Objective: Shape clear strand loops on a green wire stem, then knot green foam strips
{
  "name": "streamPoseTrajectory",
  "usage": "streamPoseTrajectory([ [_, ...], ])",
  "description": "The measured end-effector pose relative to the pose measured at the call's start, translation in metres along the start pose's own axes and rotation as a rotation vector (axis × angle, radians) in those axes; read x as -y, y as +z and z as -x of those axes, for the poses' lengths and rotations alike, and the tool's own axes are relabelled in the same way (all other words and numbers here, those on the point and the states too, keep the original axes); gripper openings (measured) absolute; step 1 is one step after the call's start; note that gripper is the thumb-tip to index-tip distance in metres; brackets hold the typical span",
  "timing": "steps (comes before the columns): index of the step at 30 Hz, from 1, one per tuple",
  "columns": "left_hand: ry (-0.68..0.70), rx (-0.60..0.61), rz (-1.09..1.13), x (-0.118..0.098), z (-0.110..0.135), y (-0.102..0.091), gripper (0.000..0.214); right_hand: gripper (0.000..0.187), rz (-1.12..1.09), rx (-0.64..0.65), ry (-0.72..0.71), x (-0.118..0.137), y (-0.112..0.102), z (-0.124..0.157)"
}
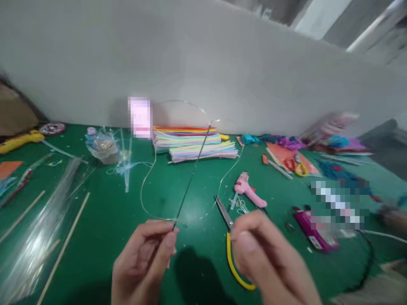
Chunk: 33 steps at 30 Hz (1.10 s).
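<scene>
Near the bottom centre, my left hand (144, 258) is closed in a pinch on the lower end of a thin dark rod (191, 177), which slants up to the right. A thin clear strand (141, 191) curves in a wide loop about the rod and reaches my left fingertips. To the right, my right hand (263, 254) is closed, thumb against curled finger; whatever it pinches is too small or hidden. Scissors with yellow handles (229, 258) lie beneath and beside my right hand, blades pointing up and left, partly covered by it.
Bundles of pastel pipe cleaners (203, 150) lie by the wall. A pink glue gun (249, 190) rests right of centre. Clear plastic film (41, 228) and wooden sticks (68, 237) lie left, near a small cup (106, 150). At the right edge another person's hand (392, 220) shows.
</scene>
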State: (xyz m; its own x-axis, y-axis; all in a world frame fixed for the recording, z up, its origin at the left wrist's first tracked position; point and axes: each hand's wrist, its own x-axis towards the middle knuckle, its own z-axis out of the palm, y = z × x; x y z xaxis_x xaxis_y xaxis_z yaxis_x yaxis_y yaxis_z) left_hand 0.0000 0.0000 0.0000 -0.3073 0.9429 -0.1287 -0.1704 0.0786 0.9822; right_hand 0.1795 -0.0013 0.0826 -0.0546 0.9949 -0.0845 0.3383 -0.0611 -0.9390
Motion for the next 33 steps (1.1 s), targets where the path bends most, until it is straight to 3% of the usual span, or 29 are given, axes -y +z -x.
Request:
streamPoseTrajectory([
  [1, 0.021, -0.02, 0.008, -0.003, 0.002, 0.003, 0.014, 0.022, 0.081, 0.037, 0.023, -0.004, 0.003, 0.0],
  [5, 0.11, -0.07, 0.024, -0.011, 0.009, 0.012, 0.009, 0.039, 0.342, 0.161, 0.019, -0.016, 0.011, 0.0],
  [7, 0.149, -0.068, 0.019, -0.013, 0.011, 0.015, 0.007, 0.019, 0.397, 0.227, -0.038, -0.018, 0.01, -0.001],
  [8, 0.158, -0.061, 0.016, -0.013, 0.011, 0.016, 0.006, 0.007, 0.361, 0.269, -0.078, -0.018, 0.009, -0.002],
  [10, 0.156, -0.054, 0.012, -0.013, 0.011, 0.016, 0.007, 0.015, 0.185, 0.294, -0.179, -0.018, 0.007, -0.006],
  [15, 0.112, -0.053, -0.004, -0.013, 0.011, 0.017, 0.008, 0.03, -0.329, -0.076, -0.397, -0.021, 0.014, -0.018],
  [19, 0.091, -0.066, 0.022, -0.013, 0.01, 0.018, 0.008, 0.033, -0.596, 0.134, -0.305, -0.021, 0.022, -0.02],
  [20, 0.092, -0.066, 0.017, -0.012, 0.01, 0.017, 0.008, 0.033, -0.553, 0.144, -0.257, -0.021, 0.023, -0.019],
  [22, 0.101, -0.057, -0.008, -0.011, 0.009, 0.014, 0.009, 0.025, -0.306, 0.029, -0.241, -0.019, 0.023, -0.018],
  [24, 0.13, -0.029, -0.03, -0.009, 0.007, 0.011, 0.009, 0.013, -0.018, -0.148, -0.301, -0.019, 0.024, -0.019],
  [26, 0.17, 0.01, -0.037, -0.007, 0.006, 0.009, 0.009, 0.02, 0.131, -0.234, -0.352, -0.018, 0.028, -0.022],
  [30, 0.176, -0.005, -0.005, -0.008, 0.008, 0.012, 0.007, 0.005, 0.135, -0.241, -0.349, -0.014, 0.042, -0.031],
  [33, 0.166, -0.013, 0.004, -0.01, 0.01, 0.015, 0.006, 0.011, 0.12, -0.239, -0.343, -0.012, 0.046, -0.034],
])
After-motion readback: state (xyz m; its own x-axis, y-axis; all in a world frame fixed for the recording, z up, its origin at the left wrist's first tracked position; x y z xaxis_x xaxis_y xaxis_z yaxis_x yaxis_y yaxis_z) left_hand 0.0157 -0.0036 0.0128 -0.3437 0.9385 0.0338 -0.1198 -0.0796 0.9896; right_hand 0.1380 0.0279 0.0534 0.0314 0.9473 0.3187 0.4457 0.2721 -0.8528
